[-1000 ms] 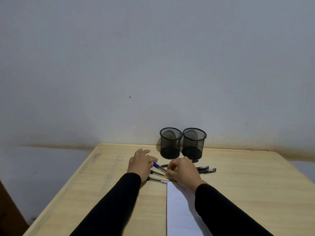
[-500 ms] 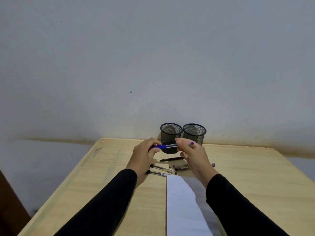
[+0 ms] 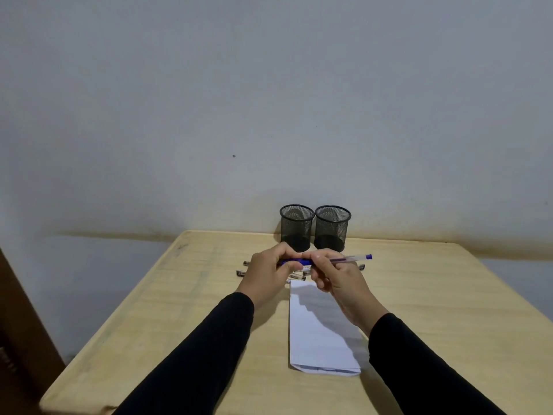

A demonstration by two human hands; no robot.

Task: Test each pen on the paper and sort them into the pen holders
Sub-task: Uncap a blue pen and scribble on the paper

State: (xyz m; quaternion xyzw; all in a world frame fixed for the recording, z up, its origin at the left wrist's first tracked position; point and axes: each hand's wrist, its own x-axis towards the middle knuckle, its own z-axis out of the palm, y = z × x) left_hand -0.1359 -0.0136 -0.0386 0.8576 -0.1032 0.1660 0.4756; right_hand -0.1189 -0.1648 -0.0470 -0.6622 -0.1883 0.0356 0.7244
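Note:
A blue pen (image 3: 344, 259) lies level in the air between both hands, above the far end of the white paper (image 3: 317, 330). My left hand (image 3: 269, 272) pinches its blue cap end (image 3: 294, 261). My right hand (image 3: 335, 278) grips the clear barrel, and the blue tail sticks out to the right. Several other pens (image 3: 296, 276) lie on the table behind and under the hands, partly hidden. Two black mesh pen holders, the left holder (image 3: 296, 227) and the right holder (image 3: 332, 228), stand side by side at the table's far edge against the wall.
The wooden table (image 3: 179, 310) runs to a pale wall. A dark brown piece of furniture (image 3: 18, 324) stands at the far left, beside the table.
Both hands lifted the blue pen off the table, then brought it down and toward me over the paper's far end. The camera has tilted down, showing more of the paper.

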